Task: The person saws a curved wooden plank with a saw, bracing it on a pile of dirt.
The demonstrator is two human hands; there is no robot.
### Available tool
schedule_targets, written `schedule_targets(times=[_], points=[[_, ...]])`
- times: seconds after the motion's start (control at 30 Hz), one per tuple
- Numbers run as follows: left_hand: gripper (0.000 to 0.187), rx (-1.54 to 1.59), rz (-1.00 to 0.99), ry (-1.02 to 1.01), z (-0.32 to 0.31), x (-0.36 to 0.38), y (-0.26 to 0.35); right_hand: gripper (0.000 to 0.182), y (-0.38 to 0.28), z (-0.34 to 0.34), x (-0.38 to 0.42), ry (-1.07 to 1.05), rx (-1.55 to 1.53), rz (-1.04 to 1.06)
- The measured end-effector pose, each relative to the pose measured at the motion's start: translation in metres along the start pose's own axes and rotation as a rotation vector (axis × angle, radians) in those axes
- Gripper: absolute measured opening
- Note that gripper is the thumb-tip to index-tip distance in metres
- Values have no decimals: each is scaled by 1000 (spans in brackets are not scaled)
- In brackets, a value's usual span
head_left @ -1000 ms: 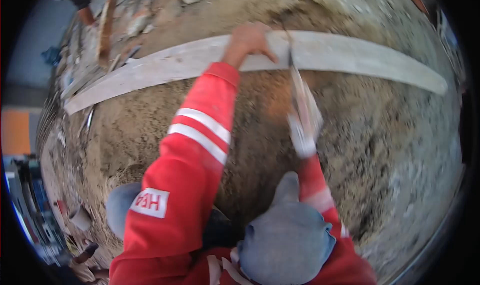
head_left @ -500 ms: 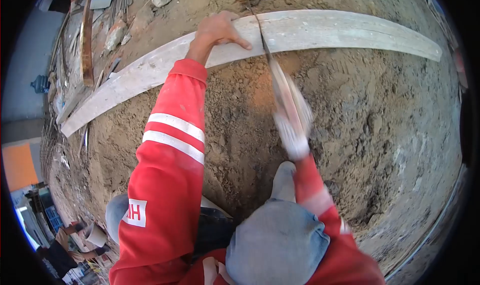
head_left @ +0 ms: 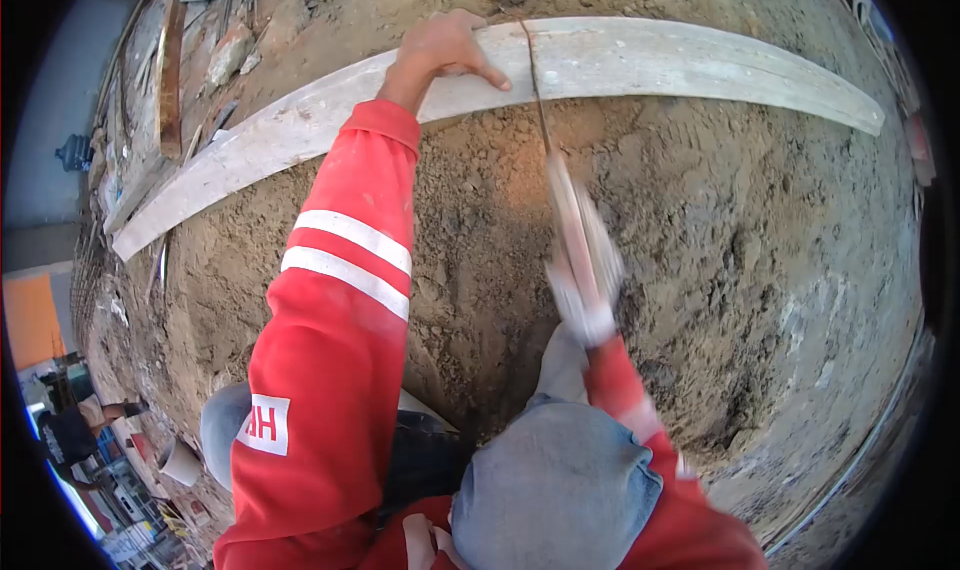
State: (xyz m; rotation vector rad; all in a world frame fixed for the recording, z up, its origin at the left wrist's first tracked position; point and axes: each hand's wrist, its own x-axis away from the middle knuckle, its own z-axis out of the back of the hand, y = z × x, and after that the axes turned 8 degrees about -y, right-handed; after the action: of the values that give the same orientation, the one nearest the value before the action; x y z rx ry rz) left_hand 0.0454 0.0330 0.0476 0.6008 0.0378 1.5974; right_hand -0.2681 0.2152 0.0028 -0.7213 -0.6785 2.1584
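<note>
A long, pale wooden plank (head_left: 680, 62) lies across the ground in front of me, curved in this wide view. My bare left hand (head_left: 447, 52) grips it, thumb on the top face and fingers at the far edge. Just right of that thumb, a handsaw (head_left: 541, 110) crosses the plank, its thin blade seen nearly edge-on. My right hand (head_left: 585, 290), in a whitish glove and smeared by motion, is closed around the saw's handle end, close to my knee.
Loose brown soil (head_left: 480, 250) surrounds the plank. Narrow timber (head_left: 170, 80) and stones (head_left: 230, 55) lie at the upper left. At the lower left, another person (head_left: 75, 435) is near a whitish bucket (head_left: 181, 464). My denim-covered knee (head_left: 555, 490) is below the saw.
The saw and my right hand have shifted slightly toward me, with less blade beyond the plank. My left hand keeps its grip. The other person has moved away from the bucket.
</note>
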Motion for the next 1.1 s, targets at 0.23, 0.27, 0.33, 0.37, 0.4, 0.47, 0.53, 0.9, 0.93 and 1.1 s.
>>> schedule_targets(times=[0.23,0.27,0.33,0.37,0.4,0.47,0.53,0.9,0.93,1.1], points=[[71,-54,-50,99,1,4,1,81,34,-22,-50,116,-90,146],[71,-4,-77,30,2,0,-4,70,24,-15,-18,136,-57,123],[71,72,-97,32,-6,-21,-23,61,3,9,72,-173,-205,-267],[71,127,-128,35,-5,-18,-21,63,-11,19,99,-156,-126,-280],[69,242,-198,-14,-3,-13,-18,63,-7,21,103,-168,-133,-287],[69,135,-142,-32,3,-9,-11,65,-19,38,65,-95,-1,12],[69,38,-112,-46,1,-9,-3,69,20,-20,5,-13,-325,-115],[74,-7,-20,-71,15,-7,0,54,-4,21,96,-151,-129,-273],[74,-4,-14,-78,14,-6,3,61,0,23,97,-149,-179,-213],[74,-29,-2,41,7,-3,2,78,37,-48,-63,198,-8,99]])
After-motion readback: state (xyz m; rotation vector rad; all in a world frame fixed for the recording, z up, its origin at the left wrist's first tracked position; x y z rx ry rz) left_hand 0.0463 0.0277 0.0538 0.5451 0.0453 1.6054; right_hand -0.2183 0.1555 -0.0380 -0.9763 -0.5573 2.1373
